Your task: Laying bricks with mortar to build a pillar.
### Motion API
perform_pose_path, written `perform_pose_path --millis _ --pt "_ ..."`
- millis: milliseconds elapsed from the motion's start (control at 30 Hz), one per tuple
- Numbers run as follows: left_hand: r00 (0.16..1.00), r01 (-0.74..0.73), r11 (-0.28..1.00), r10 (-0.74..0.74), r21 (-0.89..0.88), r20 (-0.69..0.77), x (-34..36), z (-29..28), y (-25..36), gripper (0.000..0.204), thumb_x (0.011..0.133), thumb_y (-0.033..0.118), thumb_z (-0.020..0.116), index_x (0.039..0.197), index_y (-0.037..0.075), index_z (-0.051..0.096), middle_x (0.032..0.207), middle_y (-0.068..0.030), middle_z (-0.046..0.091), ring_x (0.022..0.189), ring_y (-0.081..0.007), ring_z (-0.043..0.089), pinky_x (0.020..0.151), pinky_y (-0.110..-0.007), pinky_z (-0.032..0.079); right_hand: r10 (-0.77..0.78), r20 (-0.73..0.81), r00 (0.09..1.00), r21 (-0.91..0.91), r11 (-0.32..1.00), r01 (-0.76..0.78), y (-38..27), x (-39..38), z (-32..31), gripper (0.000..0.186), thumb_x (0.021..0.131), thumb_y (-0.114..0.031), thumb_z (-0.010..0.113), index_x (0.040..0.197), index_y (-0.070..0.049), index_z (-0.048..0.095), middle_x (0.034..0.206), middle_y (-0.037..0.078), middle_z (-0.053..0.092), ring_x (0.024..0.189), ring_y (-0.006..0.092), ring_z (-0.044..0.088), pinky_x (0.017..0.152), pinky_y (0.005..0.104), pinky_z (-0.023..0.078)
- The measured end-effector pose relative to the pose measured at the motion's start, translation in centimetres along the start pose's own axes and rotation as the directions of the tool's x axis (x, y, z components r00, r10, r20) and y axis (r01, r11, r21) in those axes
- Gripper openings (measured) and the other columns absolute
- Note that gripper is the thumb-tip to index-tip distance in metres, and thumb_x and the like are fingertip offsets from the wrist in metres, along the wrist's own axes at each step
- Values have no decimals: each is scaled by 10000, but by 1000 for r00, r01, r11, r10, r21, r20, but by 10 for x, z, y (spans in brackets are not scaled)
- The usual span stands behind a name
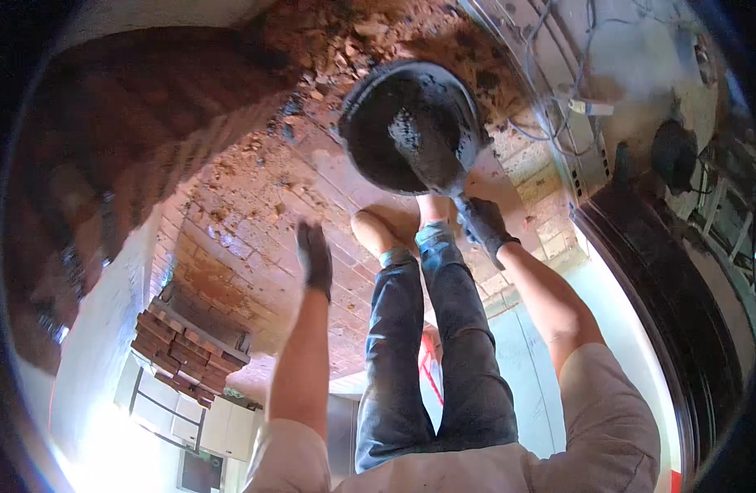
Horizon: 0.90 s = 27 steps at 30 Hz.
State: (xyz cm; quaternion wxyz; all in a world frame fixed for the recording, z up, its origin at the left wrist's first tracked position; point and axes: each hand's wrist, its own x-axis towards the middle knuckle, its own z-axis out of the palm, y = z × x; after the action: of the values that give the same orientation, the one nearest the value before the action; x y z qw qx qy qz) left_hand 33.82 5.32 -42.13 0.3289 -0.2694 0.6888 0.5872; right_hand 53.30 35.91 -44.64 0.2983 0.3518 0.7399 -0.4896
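My right hand, in a dark glove, is closed round the handle of a trowel. The trowel's blade lies over the inside of a round black bucket and is coated in dark grey, wet-looking mortar. More of this mortar clings to the bucket's inner walls. The bucket stands on the floor just beyond my feet. My left hand, also in a dark glove, hangs in the air left of my legs. Its fingers are stretched out, and nothing is in it.
Broken brick rubble lies beyond and left of the bucket on a dusty tiled floor. A dark brick structure curves along the left. Bricks are stacked at lower left. Loose cables hang at the right.
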Motion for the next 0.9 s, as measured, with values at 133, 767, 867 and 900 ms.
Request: perform_pose_path --millis 133,767,867,900 --pt "963 217 683 -33 698 -267 -152 -104 -17 507 930 227 474 1370 35 313 1229 -133 488 1124 -173 458 963 -326 369 -397 -98 913 -487 819 304 -9 -18 -37 132 839 -185 511 759 -100 570 629 128 591 559 316 571 507 440 443" --pt "748 290 944 -327 -158 -577 -445 -218 7 394 852 141 523 1224 44 435 625 -15 452 465 -112 383 423 -302 339 -361 33 932 624 736 263 -519 -315 -123 122 912 -185 537 912 -65 559 587 -3 509 453 81 477 406 227 378" --pt "772 249 928 -363 -277 -522 -433 -223 16 444 842 103 546 1256 32 402 631 -6 449 465 -96 377 414 -271 315 -502 -94 860 572 680 459 -549 -303 -81 181 886 -120 531 1042 -28 543 655 32 539 528 127 533 482 272 444" --pt "782 222 918 -368 -327 -503 -428 -227 18 461 857 109 537 1289 48 388 643 -4 467 477 -86 376 418 -256 311 -473 -178 863 413 760 502 -558 -291 -65 181 879 -133 529 1023 -25 548 661 64 548 530 162 542 495 296 449"
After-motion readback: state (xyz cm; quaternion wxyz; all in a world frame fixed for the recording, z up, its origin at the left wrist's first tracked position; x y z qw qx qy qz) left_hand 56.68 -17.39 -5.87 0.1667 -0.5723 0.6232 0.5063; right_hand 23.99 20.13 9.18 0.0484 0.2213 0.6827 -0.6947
